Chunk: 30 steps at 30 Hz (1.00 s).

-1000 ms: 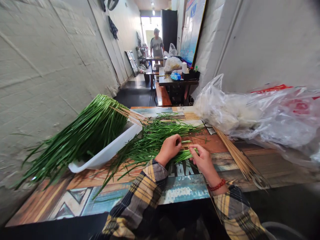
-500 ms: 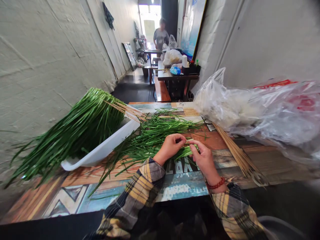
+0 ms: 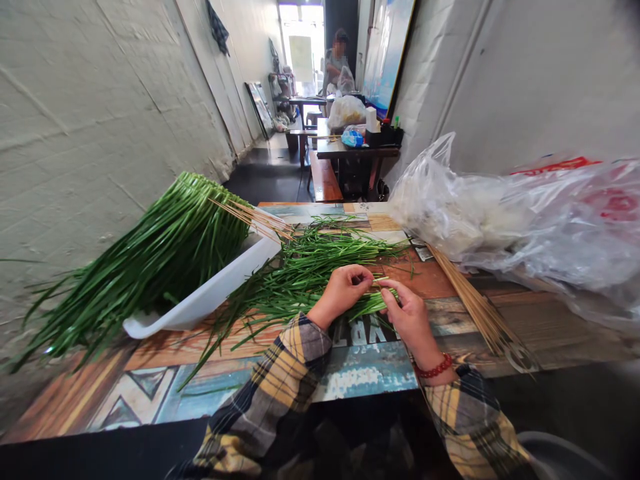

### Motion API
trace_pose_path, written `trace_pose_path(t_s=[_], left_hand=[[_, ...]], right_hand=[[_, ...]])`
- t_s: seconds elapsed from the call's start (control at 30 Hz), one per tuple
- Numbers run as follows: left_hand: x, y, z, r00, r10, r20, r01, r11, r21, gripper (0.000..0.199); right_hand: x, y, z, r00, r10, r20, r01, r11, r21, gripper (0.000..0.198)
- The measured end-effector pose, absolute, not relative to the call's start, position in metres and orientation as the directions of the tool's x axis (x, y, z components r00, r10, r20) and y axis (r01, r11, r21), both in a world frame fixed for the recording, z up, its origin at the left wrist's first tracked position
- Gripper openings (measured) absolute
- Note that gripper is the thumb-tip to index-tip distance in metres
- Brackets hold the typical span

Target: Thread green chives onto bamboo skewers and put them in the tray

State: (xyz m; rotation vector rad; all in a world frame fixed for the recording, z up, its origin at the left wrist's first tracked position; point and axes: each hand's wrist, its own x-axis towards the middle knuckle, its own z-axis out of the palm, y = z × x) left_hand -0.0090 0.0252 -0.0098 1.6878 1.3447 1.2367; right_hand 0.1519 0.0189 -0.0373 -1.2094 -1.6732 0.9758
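Observation:
Loose garlic chives (image 3: pixel 320 257) lie spread over the table in front of me, their pale ends toward the right. My left hand (image 3: pixel 347 290) is pinched closed on chive stalks above the near side of this pile. Close beside it, my right hand (image 3: pixel 407 313) pinches the pale ends of the same few stalks between thumb and fingers. More pale chive ends (image 3: pixel 370 303) show beneath both hands. A thin line like a skewer runs down past my right wrist; whether the hand holds it is unclear. The exact fingertip contact is partly hidden.
At left, a big chive bundle (image 3: pixel 165 233) fills a white tray (image 3: pixel 210 290), with bamboo skewers (image 3: pixel 253 219) across its far end. More skewers (image 3: pixel 467 300) lie at right beside clear plastic bags (image 3: pixel 540 220). A person (image 3: pixel 336 63) stands behind the far table (image 3: pixel 350 148).
My hands stay almost in place, still pinching the stalks. The person in the background has moved right and bends toward a plastic bag. The view has shifted very slightly.

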Motion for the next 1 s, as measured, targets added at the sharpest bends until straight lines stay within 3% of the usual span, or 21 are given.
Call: trace_pose_path(t_s=[1.0], left_hand=[[-0.0086,0.0244,-0.0090,0.006,0.954,0.299,0.396,-0.277,0.876,0.010]], right_hand=[[0.1523,0.0170,-0.0375,-0.205,0.964,0.169,0.324,0.230,-0.918,0.038]])
